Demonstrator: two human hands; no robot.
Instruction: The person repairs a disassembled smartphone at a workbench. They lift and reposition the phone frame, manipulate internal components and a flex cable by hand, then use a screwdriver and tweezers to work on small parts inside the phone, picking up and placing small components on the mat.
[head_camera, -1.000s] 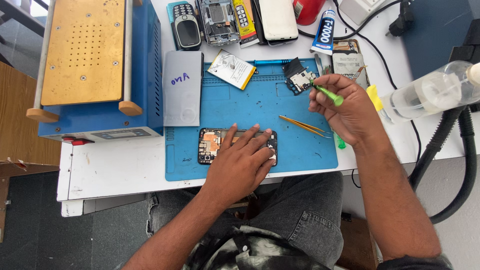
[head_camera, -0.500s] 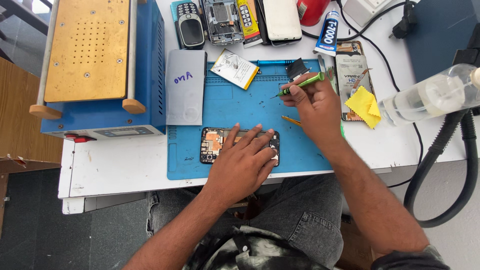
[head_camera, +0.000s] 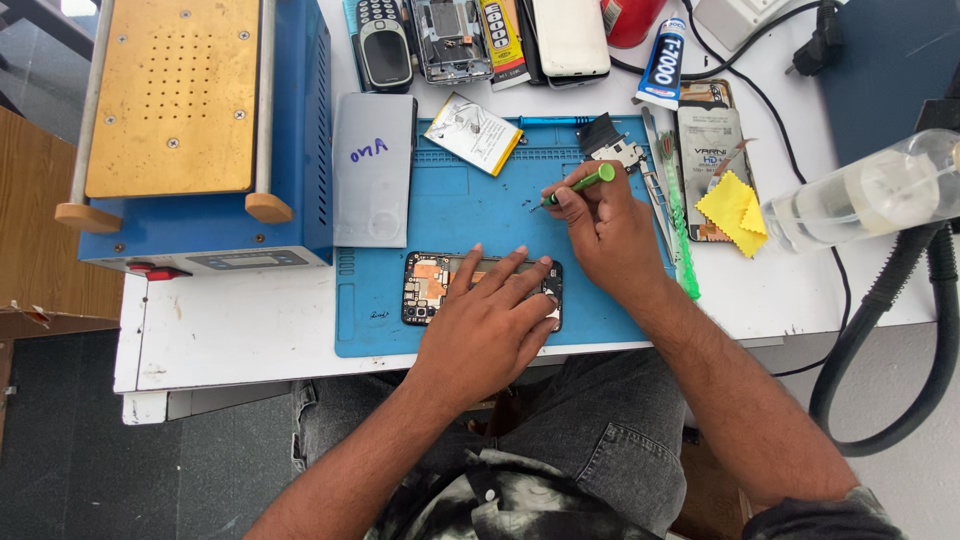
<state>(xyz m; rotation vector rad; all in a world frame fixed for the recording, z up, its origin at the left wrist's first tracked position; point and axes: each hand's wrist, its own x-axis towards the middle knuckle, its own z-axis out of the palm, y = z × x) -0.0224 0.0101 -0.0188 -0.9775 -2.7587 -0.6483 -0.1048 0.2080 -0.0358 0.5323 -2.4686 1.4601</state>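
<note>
An opened phone (head_camera: 432, 285) with its back off lies on the blue work mat (head_camera: 450, 205), its circuit boards showing. My left hand (head_camera: 490, 325) rests flat on it, fingers spread over its right half. My right hand (head_camera: 605, 230) is closed around a thin green-handled screwdriver (head_camera: 580, 183), whose tip points left and down at the mat just above the phone. A small black-and-white phone part (head_camera: 612, 145) lies on the mat's far right corner.
A blue machine with a brass plate (head_camera: 190, 130) fills the left of the white table. A grey cover (head_camera: 372, 170), a flat battery (head_camera: 472, 132), several phones, two glue tubes (head_camera: 663, 62), a yellow cloth (head_camera: 735, 208), green tweezers (head_camera: 680, 225) and a clear bottle (head_camera: 860, 195) lie about.
My right hand has come from the right side of the mat to just above the phone, bringing the green screwdriver. My left hand has stayed on the phone.
</note>
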